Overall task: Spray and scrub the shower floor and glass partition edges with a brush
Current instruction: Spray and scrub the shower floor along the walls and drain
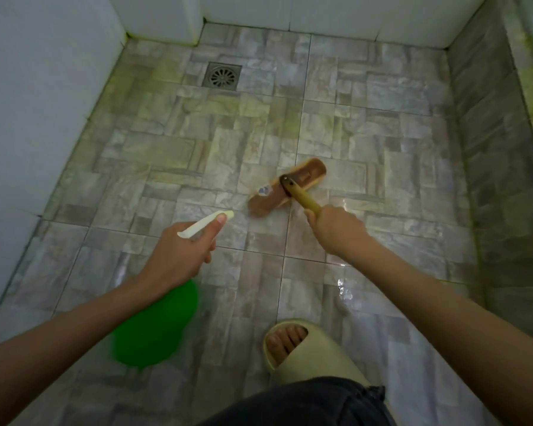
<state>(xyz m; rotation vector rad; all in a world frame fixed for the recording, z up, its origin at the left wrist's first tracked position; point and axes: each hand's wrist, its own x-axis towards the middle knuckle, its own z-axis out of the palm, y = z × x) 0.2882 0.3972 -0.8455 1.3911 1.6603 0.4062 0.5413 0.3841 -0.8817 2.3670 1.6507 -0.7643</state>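
My left hand (179,253) grips the white trigger head (206,223) of a green spray bottle (154,327), whose body hangs below my wrist; the nozzle points toward the brush. My right hand (336,229) holds the yellow handle (302,196) of a brown wooden scrub brush (285,186). The brush head lies flat on the stone-pattern shower floor (197,155), near the middle. The floor looks wet and glossy around the brush and to its lower right.
A square metal drain (221,75) sits in the floor at the back. White tiled walls (43,103) close the left and back sides. A raised tiled ledge (499,155) with greenish staining runs along the right. My foot in a pale slipper (302,348) stands at the bottom.
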